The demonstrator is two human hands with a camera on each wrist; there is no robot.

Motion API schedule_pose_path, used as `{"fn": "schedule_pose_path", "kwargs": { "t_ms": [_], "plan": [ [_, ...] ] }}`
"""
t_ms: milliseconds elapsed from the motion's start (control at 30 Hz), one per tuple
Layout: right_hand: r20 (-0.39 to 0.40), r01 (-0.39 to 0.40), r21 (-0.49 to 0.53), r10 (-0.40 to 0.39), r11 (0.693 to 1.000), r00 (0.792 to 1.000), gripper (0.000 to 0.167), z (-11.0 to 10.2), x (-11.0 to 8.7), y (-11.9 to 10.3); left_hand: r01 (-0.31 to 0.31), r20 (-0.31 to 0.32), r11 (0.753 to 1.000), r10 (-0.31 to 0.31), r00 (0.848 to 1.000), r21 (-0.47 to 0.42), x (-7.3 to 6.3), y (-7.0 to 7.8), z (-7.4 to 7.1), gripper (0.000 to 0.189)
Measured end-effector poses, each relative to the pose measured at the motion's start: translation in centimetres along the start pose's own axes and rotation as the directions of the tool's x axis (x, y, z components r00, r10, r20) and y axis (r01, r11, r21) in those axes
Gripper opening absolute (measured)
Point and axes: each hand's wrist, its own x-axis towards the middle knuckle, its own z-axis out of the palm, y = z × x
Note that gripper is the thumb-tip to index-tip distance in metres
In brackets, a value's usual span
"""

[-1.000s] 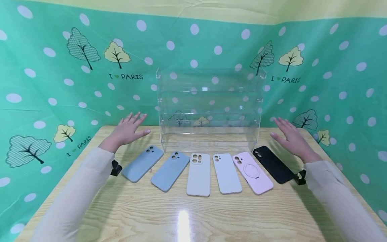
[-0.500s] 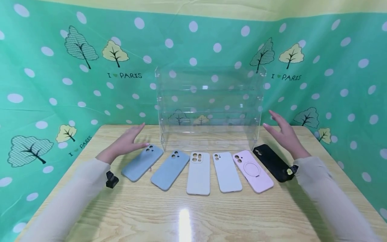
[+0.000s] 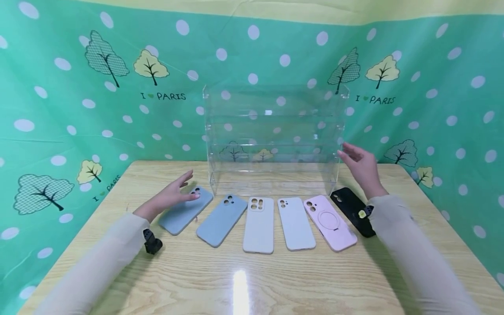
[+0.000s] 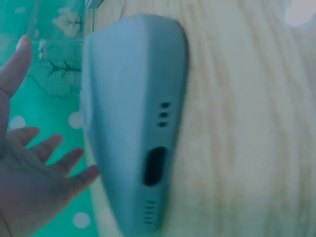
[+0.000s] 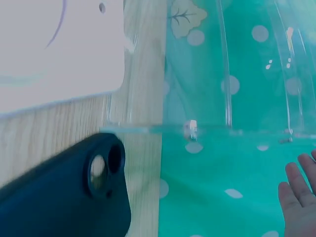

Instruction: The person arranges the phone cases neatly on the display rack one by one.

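My left hand (image 3: pixel 167 199) hovers over the outermost blue phone case (image 3: pixel 183 214), its fingers apart and holding nothing. Up close in the left wrist view, that blue case (image 4: pixel 128 98) shows its port end, with the spread hand (image 4: pixel 39 182) beside it. On the other side, my right hand (image 3: pixel 362 168) hangs above the black phone case (image 3: pixel 350 208), by the right edge of a clear acrylic rack (image 3: pixel 275 177). It holds nothing; whether it touches the rack I cannot tell. In the right wrist view its fingers (image 5: pixel 298 185) look extended, with the black case (image 5: pixel 64 192) below.
Between the hands lie a second blue case (image 3: pixel 220 223), a cream case (image 3: pixel 258 229), a white case (image 3: pixel 297 227) and a pink case (image 3: pixel 334 227) with a ring. The wooden table (image 3: pixel 189 280) ends at a green dotted curtain (image 3: pixel 165 122).
My left hand has moved down and right over the outer blue case. The right hand has moved left toward the rack, its fingers drawing closer together. The cases and rack stay put.
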Motion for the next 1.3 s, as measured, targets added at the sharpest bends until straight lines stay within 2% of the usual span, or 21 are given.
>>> {"fn": "schedule_pose_path", "kwargs": {
  "t_ms": [133, 233, 533, 700, 933, 1033, 1167, 1300],
  "plan": [
    [-0.052, -0.044, 0.039, 0.046, 0.998, 0.998, 0.064, 0.8, 0.2, -0.3, -0.043, 0.028, 0.995, 0.045, 0.999, -0.085, 0.1, -0.9, 0.0, 0.095],
    [-0.088, -0.065, 0.057, 0.07, 0.996, 0.994, 0.061, 1.2, 0.3, -0.5, -0.053, 0.045, 0.994, 0.058, 0.997, -0.1, 0.1, -1.4, 0.0, 0.093],
    [-0.138, -0.104, 0.077, 0.114, 0.992, 0.984, 0.057, 1.4, 0.5, -0.8, -0.037, 0.058, 0.999, 0.036, 0.998, 0.007, 0.6, -2.0, 0.4, 0.09],
    [-0.159, -0.105, 0.051, 0.112, 0.993, 0.981, 0.055, 1.5, 0.5, -0.7, -0.021, 0.077, 1.0, 0.02, 0.997, 0.019, 0.9, -2.1, 0.5, 0.092],
    [-0.174, -0.101, 0.052, 0.108, 0.994, 0.979, 0.054, 1.7, 0.5, -0.6, -0.072, 0.124, 0.997, 0.067, 0.99, 0.034, 1.1, -2.3, 0.4, 0.093],
    [-0.182, -0.099, 0.048, 0.106, 0.994, 0.978, 0.054, 1.8, 0.4, -0.5, -0.071, 0.13, 0.997, 0.065, 0.989, 0.04, 1.1, -2.2, 0.4, 0.09],
    [-0.196, -0.096, 0.043, 0.103, 0.994, 0.975, 0.051, 2.0, 0.4, -0.5, -0.09, 0.124, 0.993, 0.08, 0.989, 0.079, 1.0, -2.1, 0.4, 0.09],
    [-0.206, -0.093, 0.035, 0.098, 0.995, 0.974, 0.048, 2.2, 0.3, -0.5, -0.121, 0.116, 0.982, 0.104, 0.988, 0.144, 0.8, -2.0, 0.3, 0.099]
  ]
}}
